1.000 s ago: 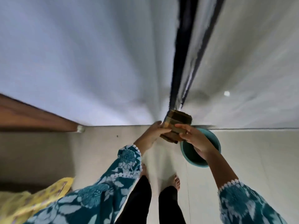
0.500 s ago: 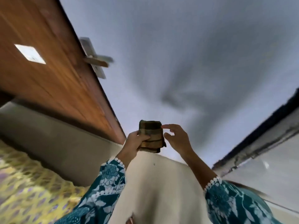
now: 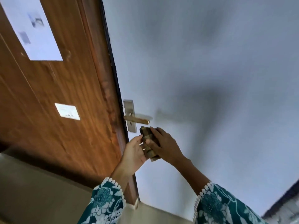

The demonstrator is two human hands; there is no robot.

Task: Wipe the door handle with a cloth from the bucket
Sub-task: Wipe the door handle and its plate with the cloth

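Note:
A folded brown checked cloth (image 3: 146, 137) is held between both my hands, just below the door handle. My left hand (image 3: 133, 153) grips its left side and my right hand (image 3: 163, 145) covers its right side. The brass lever door handle (image 3: 137, 121) juts from a silver plate (image 3: 129, 115) at the edge of the open wooden door (image 3: 56, 97). The cloth's top sits a little under the lever, not touching it. The bucket is out of view.
A pale grey wall (image 3: 210, 78) fills the right side behind the handle. White paper notices (image 3: 30, 28) and a small label (image 3: 67, 111) are stuck on the door. A dark frame edge (image 3: 281, 202) shows at the bottom right.
The view swung from the floor and teal bucket up to the door. Both hands carried the cloth from above the bucket to just under the handle.

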